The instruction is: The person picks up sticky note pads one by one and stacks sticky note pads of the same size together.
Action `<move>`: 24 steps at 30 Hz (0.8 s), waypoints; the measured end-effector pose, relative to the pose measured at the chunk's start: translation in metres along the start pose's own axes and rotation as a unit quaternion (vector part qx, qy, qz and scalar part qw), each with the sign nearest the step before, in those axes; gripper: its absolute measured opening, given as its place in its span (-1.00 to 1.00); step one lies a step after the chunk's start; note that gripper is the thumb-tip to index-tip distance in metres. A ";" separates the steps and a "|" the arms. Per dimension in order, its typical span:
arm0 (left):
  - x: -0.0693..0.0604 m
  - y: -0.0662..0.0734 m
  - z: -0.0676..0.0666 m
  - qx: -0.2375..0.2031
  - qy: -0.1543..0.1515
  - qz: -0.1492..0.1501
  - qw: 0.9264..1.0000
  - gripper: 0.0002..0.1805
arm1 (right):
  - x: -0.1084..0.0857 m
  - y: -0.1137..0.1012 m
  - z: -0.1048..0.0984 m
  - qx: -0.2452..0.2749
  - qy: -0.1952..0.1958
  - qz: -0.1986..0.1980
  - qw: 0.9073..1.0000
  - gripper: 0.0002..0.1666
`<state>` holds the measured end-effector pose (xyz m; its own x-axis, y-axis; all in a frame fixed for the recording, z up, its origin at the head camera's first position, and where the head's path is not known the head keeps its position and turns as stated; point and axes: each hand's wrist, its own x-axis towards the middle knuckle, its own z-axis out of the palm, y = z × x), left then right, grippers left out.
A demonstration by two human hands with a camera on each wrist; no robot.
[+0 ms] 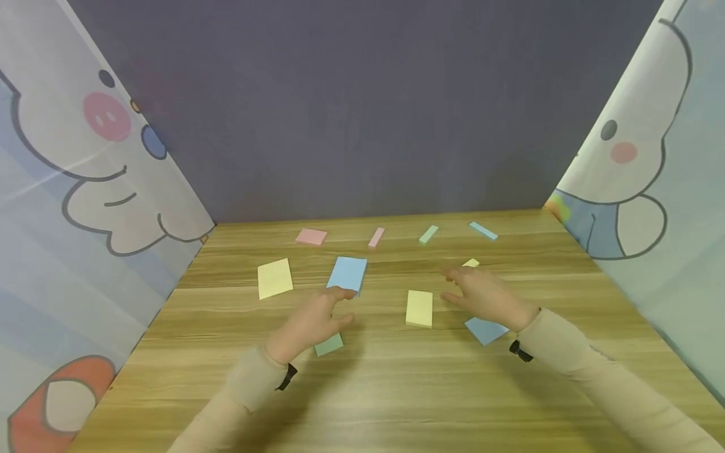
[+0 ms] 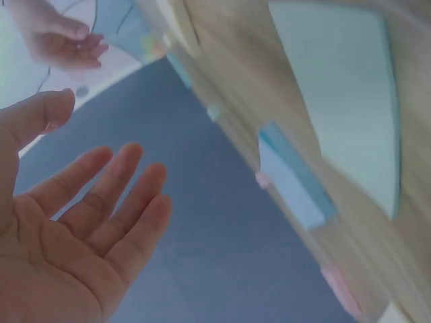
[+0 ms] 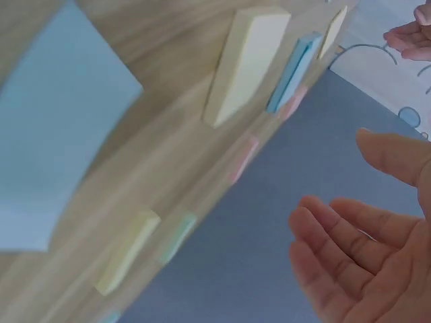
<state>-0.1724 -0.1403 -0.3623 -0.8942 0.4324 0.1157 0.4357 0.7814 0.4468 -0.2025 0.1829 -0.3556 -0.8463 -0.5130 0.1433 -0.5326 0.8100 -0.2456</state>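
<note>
My left hand (image 1: 310, 322) is held over the table with its fingers loosely extended and nothing in it. Beneath it a green sticky note pad (image 1: 329, 345) is partly hidden, and a blue sticky note pad (image 1: 347, 274) lies just beyond its fingertips. My right hand (image 1: 486, 296), likewise holding nothing, hovers above a blue square sticky note pad (image 1: 486, 329). A narrow yellow pad (image 1: 471, 263) is partly covered by its fingers. Between the hands lies a thick yellow pad (image 1: 420, 308). In both wrist views the palms and relaxed fingers show plainly.
On the wooden table (image 1: 368, 402), a yellow square pad (image 1: 275, 279) lies at left. Along the back are a pink pad (image 1: 311, 236), a pink strip (image 1: 376, 238), a green strip (image 1: 428, 234) and a blue strip (image 1: 483, 231). A dark panel (image 1: 362, 113) stands behind, with cartoon-printed sheets at both sides.
</note>
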 end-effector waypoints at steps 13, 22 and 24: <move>0.052 0.013 0.040 0.049 -0.175 0.118 0.976 -0.56 | -0.003 0.001 0.034 0.098 -0.065 0.004 0.993 -0.45; 0.094 0.025 0.057 0.112 -0.197 0.110 0.968 -0.38 | -0.003 -0.005 0.051 0.070 -0.051 -0.036 0.996 -0.59; 0.100 0.028 0.061 0.117 -0.206 0.102 0.966 -0.32 | -0.002 -0.008 0.053 0.057 -0.046 -0.040 0.997 -0.61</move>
<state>-0.2440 -0.0481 -0.3921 -0.6913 0.6933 -0.2038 0.6533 0.7201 0.2338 -0.1964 0.1625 -0.4052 -0.7941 -0.6025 0.0792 -0.5891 0.7312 -0.3441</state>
